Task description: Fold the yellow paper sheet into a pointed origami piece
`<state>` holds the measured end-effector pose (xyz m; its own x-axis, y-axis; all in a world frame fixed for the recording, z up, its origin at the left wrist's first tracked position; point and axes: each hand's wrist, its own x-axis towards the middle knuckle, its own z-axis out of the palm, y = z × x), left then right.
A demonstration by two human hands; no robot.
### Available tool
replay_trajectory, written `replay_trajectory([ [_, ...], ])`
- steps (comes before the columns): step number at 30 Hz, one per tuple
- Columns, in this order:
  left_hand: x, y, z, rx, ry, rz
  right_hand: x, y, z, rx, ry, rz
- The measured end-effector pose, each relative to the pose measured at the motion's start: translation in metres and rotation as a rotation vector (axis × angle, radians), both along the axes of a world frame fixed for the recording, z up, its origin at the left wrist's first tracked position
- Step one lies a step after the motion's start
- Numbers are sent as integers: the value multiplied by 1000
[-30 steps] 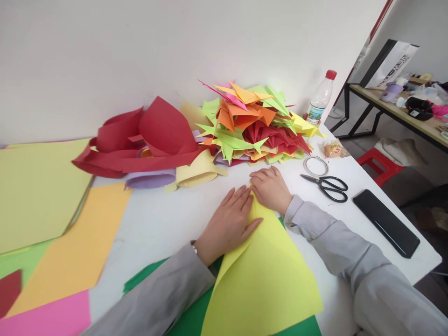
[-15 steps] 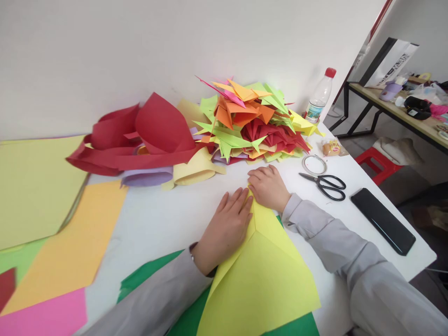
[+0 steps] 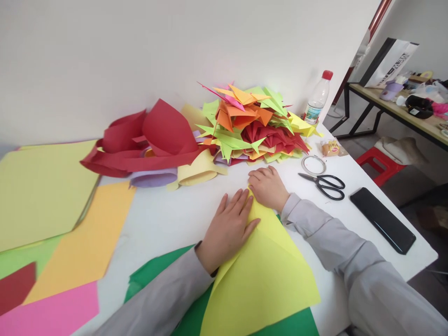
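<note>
A sheet of yellow paper [image 3: 262, 280], folded to a narrow point at its far end, lies in front of me over green paper [image 3: 150, 275]. My left hand [image 3: 227, 228] rests flat on the yellow paper's left fold, fingers stretched and thumb out across the crease. At the far tip, my right hand [image 3: 268, 186] has its fingers curled over the paper; what its fingertips do there is partly hidden. Right of that hand lie black-handled scissors [image 3: 327, 185] and a roll of tape [image 3: 314, 165].
Folded paper pieces [image 3: 252, 126] are heaped by the wall, beside curled red paper [image 3: 168, 130]. Coloured sheets [image 3: 45, 186] cover the left side. A plastic bottle [image 3: 317, 100], a wrapped snack [image 3: 331, 148] and a black phone [image 3: 383, 220] are along the right. A red stool [image 3: 381, 163] stands beyond.
My left thumb has spread out to the right over the yellow paper's crease. My right hand stays at the tip. The view has shifted slightly to the left.
</note>
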<state>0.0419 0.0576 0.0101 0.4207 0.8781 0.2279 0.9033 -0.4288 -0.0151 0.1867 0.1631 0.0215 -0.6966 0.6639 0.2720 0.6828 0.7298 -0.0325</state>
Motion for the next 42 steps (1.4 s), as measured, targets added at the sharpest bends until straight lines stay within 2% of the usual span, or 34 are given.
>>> replay_trajectory([
  [17, -1, 0, 0, -12, -26, -18, 4, 8, 0, -222, 172, -64],
  [22, -1, 1, -3, 14, -43, -16, 9, 6, -2, -125, 219, -10],
  [27, -1, 1, -2, 31, -15, -20, 8, 1, -1, -43, 23, 156],
  [33, 2, 1, -6, 69, 7, 10, 3, -4, 2, 34, -68, 132],
  [42, 2, 1, -9, 88, -5, 1, 13, -18, -1, -27, -25, 118],
])
